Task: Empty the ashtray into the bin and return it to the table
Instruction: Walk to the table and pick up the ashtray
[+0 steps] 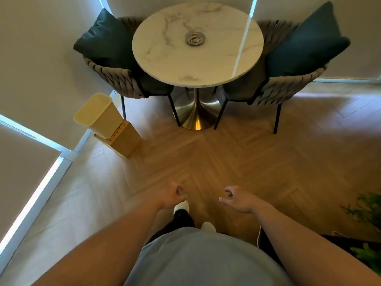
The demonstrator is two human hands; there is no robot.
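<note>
A round metal ashtray (195,39) sits near the middle of a round marble table (165,65) with a brass pedestal, straight ahead. A pale yellow bin (99,115) stands on the floor to the left of the table, against the wall. My left hand (172,196) hangs low over the wooden floor with its fingers curled in and nothing in it. My right hand (237,199) is beside it, fingers loosely apart and holding nothing. Both hands are far short of the table.
Two woven chairs flank the table, the left chair (115,77) and the right chair (288,87), each with a dark teal cushion. A wooden box (127,139) stands by the bin. Green plants (367,209) are at the right edge. Herringbone floor lies between me and the table.
</note>
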